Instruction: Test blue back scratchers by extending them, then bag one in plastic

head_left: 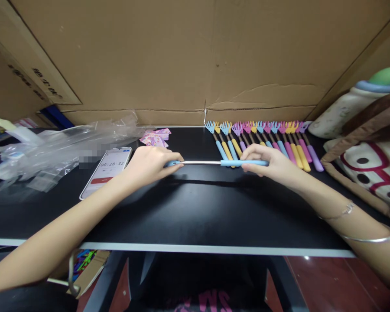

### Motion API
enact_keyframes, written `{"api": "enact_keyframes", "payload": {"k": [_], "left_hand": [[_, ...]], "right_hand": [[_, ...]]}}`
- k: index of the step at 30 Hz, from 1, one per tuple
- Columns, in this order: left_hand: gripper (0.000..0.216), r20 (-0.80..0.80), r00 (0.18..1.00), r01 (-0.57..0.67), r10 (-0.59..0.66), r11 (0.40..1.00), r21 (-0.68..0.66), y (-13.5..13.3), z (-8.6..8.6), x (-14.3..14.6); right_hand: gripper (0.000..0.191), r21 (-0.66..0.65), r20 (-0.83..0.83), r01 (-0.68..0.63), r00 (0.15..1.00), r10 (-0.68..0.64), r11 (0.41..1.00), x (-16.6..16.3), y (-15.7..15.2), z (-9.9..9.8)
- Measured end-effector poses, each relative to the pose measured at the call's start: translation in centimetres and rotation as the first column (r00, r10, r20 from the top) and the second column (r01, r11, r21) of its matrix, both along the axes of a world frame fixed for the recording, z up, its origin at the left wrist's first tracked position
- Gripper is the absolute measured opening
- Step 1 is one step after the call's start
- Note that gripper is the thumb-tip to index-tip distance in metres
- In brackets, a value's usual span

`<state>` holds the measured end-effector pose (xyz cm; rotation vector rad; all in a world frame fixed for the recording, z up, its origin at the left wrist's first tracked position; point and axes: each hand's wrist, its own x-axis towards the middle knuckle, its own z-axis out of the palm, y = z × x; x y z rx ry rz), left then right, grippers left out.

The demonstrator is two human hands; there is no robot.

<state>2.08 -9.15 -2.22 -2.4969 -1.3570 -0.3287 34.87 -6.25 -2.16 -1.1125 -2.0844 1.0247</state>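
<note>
At left a clear bag [84,138] lies beside a phone [108,166], then the left hand [152,162] pinches one end of a blue scratcher [203,163], held level above the table [195,212], whose handle the right hand [267,157] grips with curled fingers, near a row of scratchers [303,157], with a bottle [334,108] farther right.

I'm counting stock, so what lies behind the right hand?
A row of hand-headed sticks on the black table, in blue, yellow, pink and purple. Their heads show; the right hand covers some lower handle ends, so those cannot be seen.
</note>
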Motion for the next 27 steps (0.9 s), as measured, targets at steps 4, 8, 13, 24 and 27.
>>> {"api": "enact_keyframes", "payload": {"k": [4, 8, 13, 24, 27], "left_hand": [[0.034, -0.015, 0.999, 0.048, -0.047, 0.998, 0.042, 0.2, -0.3, -0.2], [0.033, -0.042, 0.994, 0.106, -0.100, 0.979, 0.173, 0.2, -0.4, -0.5], [0.031, -0.029, 0.990, 0.141, -0.139, 0.953, 0.266, 0.0, -0.2, -0.5], [0.030, -0.116, 0.989, 0.128, -0.097, 0.944, 0.305, -1.0, 0.6, 0.1], [0.032, -0.131, 0.987, 0.133, -0.097, 0.943, 0.305, -1.1, 0.9, 0.1]], "right_hand": [[0.037, -0.074, -0.054, -0.016, 0.998, 0.012, 0.997, -0.2, 0.0, -0.5], [0.039, -0.129, -0.131, -0.060, 0.990, 0.043, 0.990, -0.1, 0.2, -1.3], [0.039, -0.259, -0.168, -0.069, 0.985, 0.025, 0.963, 0.0, 0.0, -1.4], [0.037, -0.544, -0.252, -0.205, 0.965, 0.075, 0.814, -0.2, -0.4, -1.2], [0.034, -0.560, -0.266, -0.207, 0.962, 0.063, 0.802, -0.4, -0.5, -1.3]]}}
